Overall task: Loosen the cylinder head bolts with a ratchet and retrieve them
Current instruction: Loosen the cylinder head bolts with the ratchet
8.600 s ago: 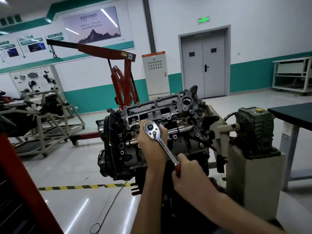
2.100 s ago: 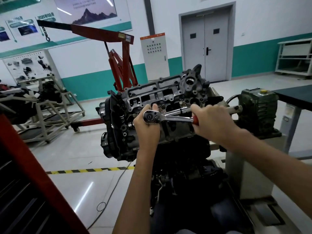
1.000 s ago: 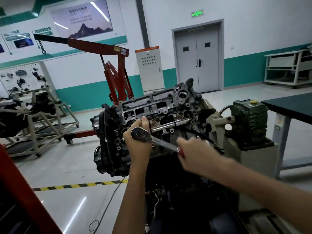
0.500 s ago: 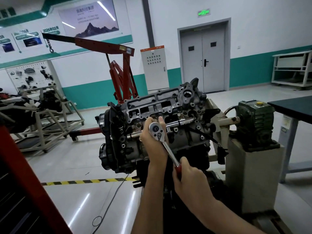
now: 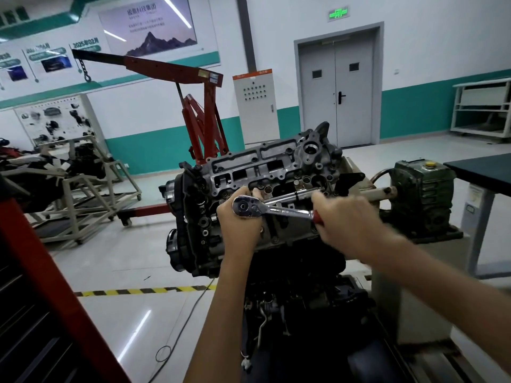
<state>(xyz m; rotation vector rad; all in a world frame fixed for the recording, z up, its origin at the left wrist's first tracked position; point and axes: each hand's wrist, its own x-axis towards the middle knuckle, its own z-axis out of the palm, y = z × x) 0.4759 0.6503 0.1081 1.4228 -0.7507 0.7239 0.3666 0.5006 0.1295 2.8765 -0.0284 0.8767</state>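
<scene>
Head view: we see the ratchet [image 5: 272,210] lying nearly level across the near face of the cylinder head [image 5: 276,167], handle pointing right. Our left hand [image 5: 240,228] is wrapped around its drive end, and our right hand [image 5: 345,222] grips the red handle. The bolt is hidden.

Head-worn view (wide-angle), facing forward-down, close over engine [image 5: 265,189]

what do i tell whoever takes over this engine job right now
Left hand holds the ratchet at its head, set against the near side of the cylinder head.
Right hand grips its red handle, which points right, roughly level.
Green gearbox stands to the right of the engine.
Done: no removed bolt is in view; how many are loosened cannot be told.
Left: finish loosening this bolt, do the others, lift them out.
</scene>
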